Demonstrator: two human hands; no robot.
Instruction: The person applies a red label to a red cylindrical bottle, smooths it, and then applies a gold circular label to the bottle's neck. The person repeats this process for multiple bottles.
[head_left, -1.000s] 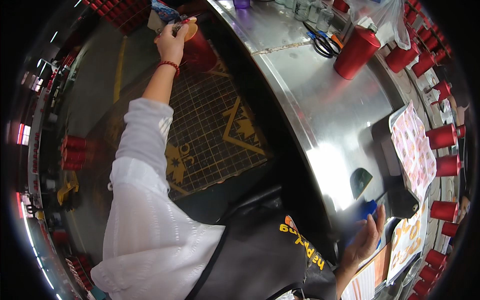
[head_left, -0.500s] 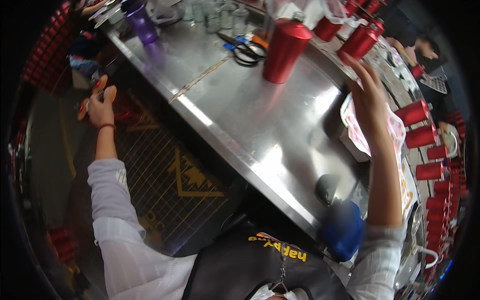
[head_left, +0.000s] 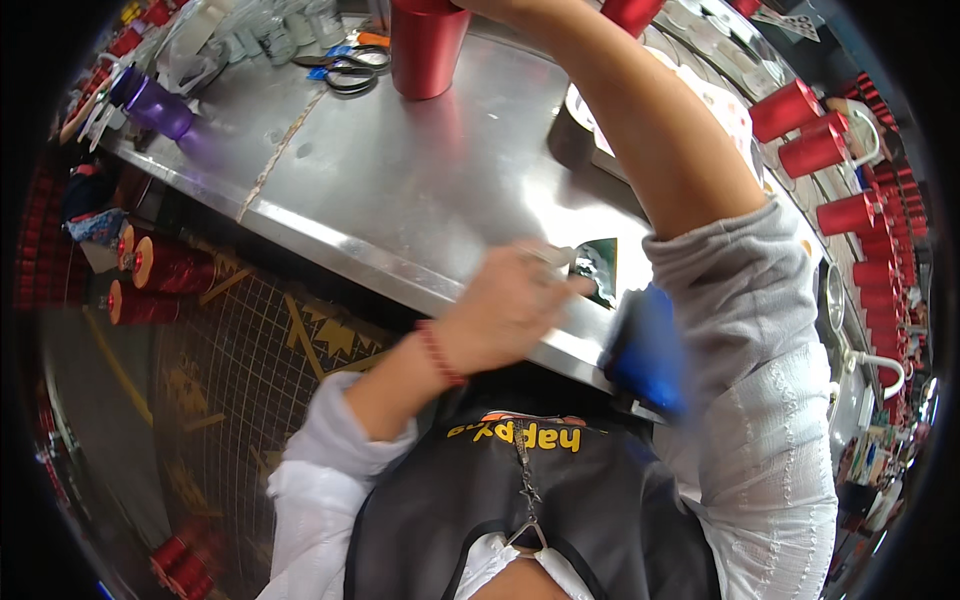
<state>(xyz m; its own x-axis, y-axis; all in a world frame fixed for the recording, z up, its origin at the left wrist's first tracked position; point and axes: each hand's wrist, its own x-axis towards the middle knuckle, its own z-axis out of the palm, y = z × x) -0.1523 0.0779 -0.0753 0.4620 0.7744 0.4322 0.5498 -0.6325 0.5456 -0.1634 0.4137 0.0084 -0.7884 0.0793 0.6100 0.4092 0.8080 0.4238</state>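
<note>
Head view: left hand (head_left: 515, 300) blurred, fingers part-curled over brushed-steel worktable (head_left: 370, 200), just beside glossy dark-green flat piece (head_left: 602, 262); can't make out whether it grips anything. At the top edge, right hand (head_left: 500, 8) is mostly cut off, by the upper end of tall red metal bottle (head_left: 428, 55), upright on the table; hold on it not visible. Near the table's front edge, blurred blue object (head_left: 648, 350), support unclear. Likely risks: a weak or off-centre hold could tip the bottle onto black-handled scissors (head_left: 352, 72) beside it; a hasty left sweep could shove the green piece off the front edge; grey-white right sleeve (head_left: 725, 270) could knock the blue object.
</note>
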